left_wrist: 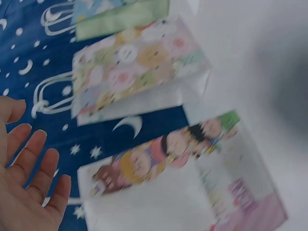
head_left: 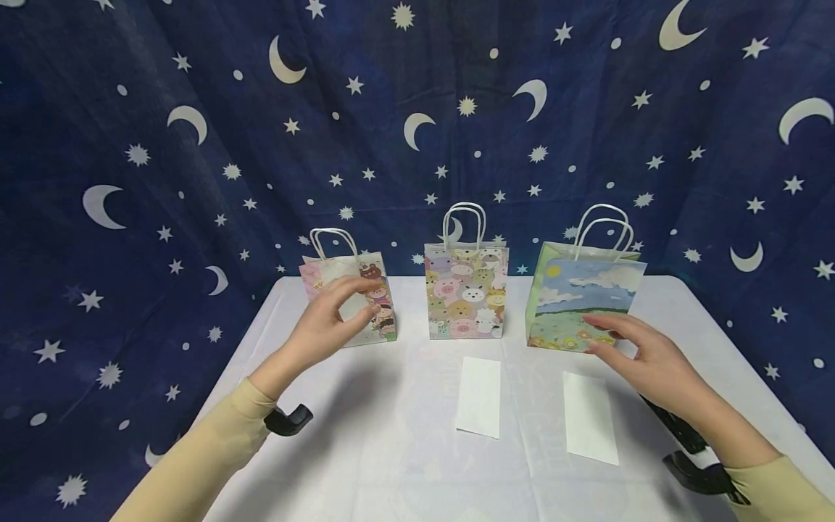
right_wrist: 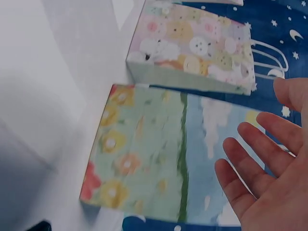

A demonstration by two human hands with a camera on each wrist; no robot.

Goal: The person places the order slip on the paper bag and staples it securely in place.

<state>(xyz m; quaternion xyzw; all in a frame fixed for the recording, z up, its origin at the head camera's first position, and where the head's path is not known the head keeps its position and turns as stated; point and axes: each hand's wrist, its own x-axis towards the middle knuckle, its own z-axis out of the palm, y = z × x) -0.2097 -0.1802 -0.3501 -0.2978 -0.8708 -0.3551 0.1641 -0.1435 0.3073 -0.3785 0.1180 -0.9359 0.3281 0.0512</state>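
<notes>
My left hand [head_left: 321, 322] hovers in front of the left paper bag [head_left: 383, 308], thumb apart from the fingers, holding nothing. That bag has cartoon characters and a large white area [left_wrist: 144, 209] on its front; whether this is a separate sheet I cannot tell. On the right, my right hand [head_left: 655, 362] is near the landscape-print paper bag [head_left: 561, 293], its fingers spread and loosely bent with nothing between them. This bag shows flowers, grass and sky in the right wrist view. Between them stands an upright paper bag [head_left: 464, 293] printed with animal faces. All three have white handles.
Two white paper strips lie flat on the white-covered table: one strip [head_left: 479, 397] before the middle bag, another strip [head_left: 590, 419] before the right bag. A dark blue curtain [head_left: 372, 145] with moons and stars hangs behind the table.
</notes>
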